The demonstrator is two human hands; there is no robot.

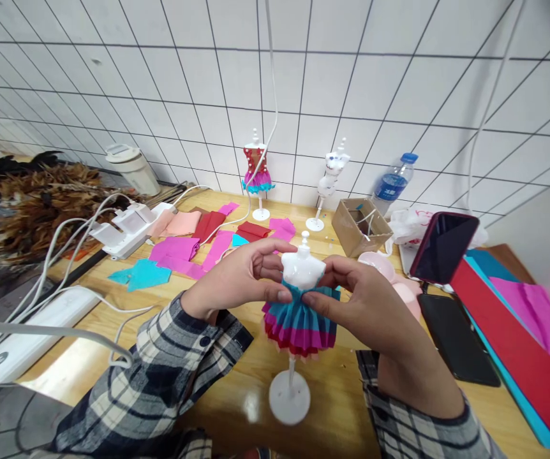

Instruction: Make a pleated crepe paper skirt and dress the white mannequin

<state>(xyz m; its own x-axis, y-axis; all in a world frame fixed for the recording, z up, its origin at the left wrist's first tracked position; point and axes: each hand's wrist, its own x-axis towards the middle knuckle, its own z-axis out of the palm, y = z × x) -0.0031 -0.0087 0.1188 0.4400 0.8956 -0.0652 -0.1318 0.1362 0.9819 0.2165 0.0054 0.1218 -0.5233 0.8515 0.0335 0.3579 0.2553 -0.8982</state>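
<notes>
A small white mannequin (302,268) on a round-based stand (289,398) stands at the table's near middle. It wears a pleated paper skirt (298,325) in blue, purple and red bands. My left hand (237,280) pinches the skirt's waist from the left, thumb and fingers closed on it. My right hand (365,299) pinches the same waist from the right. Both wrists are in plaid sleeves.
Behind stand a dressed mannequin (257,167) and a bare one (330,178), a cardboard box (358,226), a water bottle (392,185) and loose coloured paper pieces (179,248). A propped phone (442,247), a flat phone (457,338) and paper sheets (519,338) lie right. Power strips and cables (64,255) lie left.
</notes>
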